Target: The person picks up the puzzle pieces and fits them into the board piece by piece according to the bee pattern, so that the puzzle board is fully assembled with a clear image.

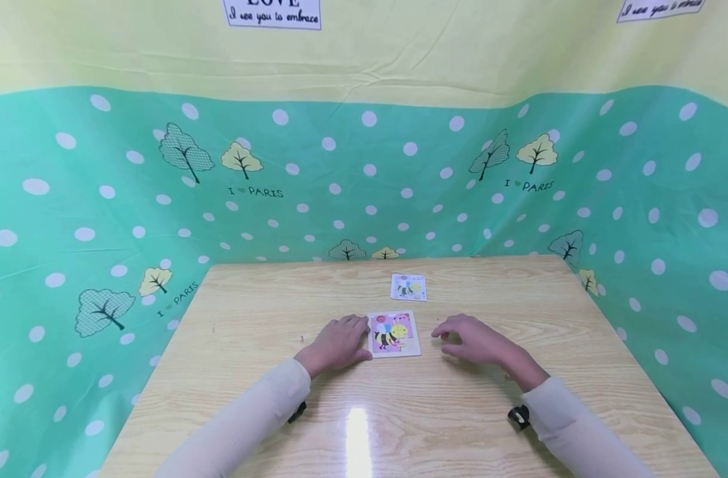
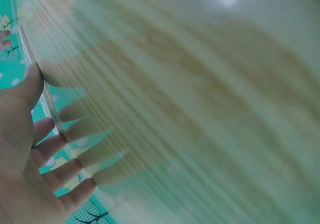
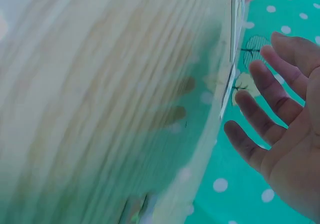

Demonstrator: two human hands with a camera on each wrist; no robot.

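A small bee picture puzzle board [image 1: 394, 334] lies flat on the wooden table [image 1: 250, 318]. My left hand [image 1: 339, 344] rests on the table with its fingers against the board's left edge [image 2: 47, 101]; the thumb [image 2: 31, 83] touches that edge. My right hand [image 1: 473, 338] hovers just right of the board with relaxed, spread fingers [image 3: 270, 91], holding nothing. A second, smaller bee card [image 1: 408, 287] lies farther back on the table, seen edge-on [image 3: 227, 96] in the right wrist view.
Green polka-dot cloth with tree prints [image 1: 364, 179] walls in the table on three sides. A light glare [image 1: 358, 431] shines on the near tabletop. Both sleeves are pale and carry dark wrist mounts [image 1: 518, 415].
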